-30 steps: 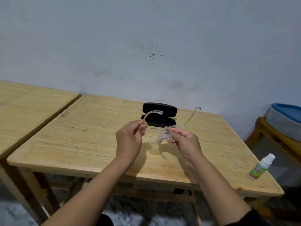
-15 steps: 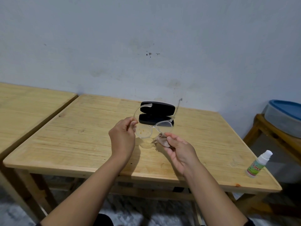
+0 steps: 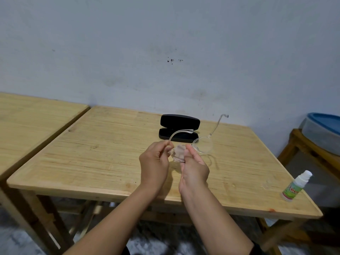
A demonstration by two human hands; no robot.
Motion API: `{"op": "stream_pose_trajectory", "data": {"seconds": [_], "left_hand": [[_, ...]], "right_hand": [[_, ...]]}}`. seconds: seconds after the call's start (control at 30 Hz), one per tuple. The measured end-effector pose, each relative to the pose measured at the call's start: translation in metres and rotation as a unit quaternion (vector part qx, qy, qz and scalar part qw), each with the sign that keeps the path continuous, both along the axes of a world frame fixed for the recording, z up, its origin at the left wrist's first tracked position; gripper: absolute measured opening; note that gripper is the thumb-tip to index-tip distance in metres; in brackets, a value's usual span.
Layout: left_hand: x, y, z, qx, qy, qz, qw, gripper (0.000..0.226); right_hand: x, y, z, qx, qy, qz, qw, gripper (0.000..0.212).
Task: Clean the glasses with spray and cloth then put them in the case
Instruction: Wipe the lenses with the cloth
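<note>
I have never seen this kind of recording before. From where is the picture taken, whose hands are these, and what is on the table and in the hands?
There is no machine here. A person wears a camera on the head, and it looks forward and down, so you see that person's own two arms from above.

The left hand pinches one side of a pair of clear glasses, near the hinge. The right hand presses a small brownish cloth against one lens. The other lens sticks out to the right, uncovered.

On the wooden table, behind the hands, lies a black glasses case, open. A small spray bottle with a green label stands at the table's right front corner. A second table is on the left.
</note>
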State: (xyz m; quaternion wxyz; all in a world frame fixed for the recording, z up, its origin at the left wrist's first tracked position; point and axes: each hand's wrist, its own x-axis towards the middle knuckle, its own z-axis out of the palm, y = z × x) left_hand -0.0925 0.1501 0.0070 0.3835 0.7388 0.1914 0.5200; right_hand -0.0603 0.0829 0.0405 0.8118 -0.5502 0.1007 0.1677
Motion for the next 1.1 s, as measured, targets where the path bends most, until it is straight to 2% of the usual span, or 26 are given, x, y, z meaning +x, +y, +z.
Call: {"op": "stream_pose_trajectory", "data": {"seconds": [0.13, 0.23, 0.4, 0.67, 0.73, 0.97, 1.1], "left_hand": [[0.0, -0.005, -0.002, 0.032, -0.015, -0.012, 0.999, 0.024], [-0.001, -0.004, -0.001, 0.045, -0.018, -0.017, 0.999, 0.02], [0.0, 0.0, 0.004, 0.051, -0.015, -0.003, 0.999, 0.02], [-0.004, 0.008, 0.007, 0.0, 0.001, 0.006, 1.0, 0.018], [-0.003, 0.01, 0.01, -0.004, 0.0, 0.003, 1.0, 0.018], [-0.002, 0.006, 0.007, -0.01, -0.011, -0.036, 0.999, 0.021], [-0.002, 0.006, 0.007, -0.018, -0.021, -0.045, 0.999, 0.023]], "right_hand": [[-0.002, 0.001, -0.002, -0.029, -0.022, -0.035, 0.999, 0.021], [0.0, 0.002, -0.003, -0.034, -0.049, -0.018, 0.998, 0.02], [0.005, 0.001, -0.004, -0.037, -0.105, 0.094, 0.989, 0.02], [0.02, -0.009, 0.001, -0.135, -0.155, 0.215, 0.955, 0.022], [0.019, -0.011, 0.001, -0.143, -0.171, 0.2, 0.954, 0.021], [0.01, -0.012, -0.011, -0.14, -0.209, 0.052, 0.966, 0.024], [0.007, -0.009, -0.012, -0.139, -0.244, 0.047, 0.959, 0.034]]}}
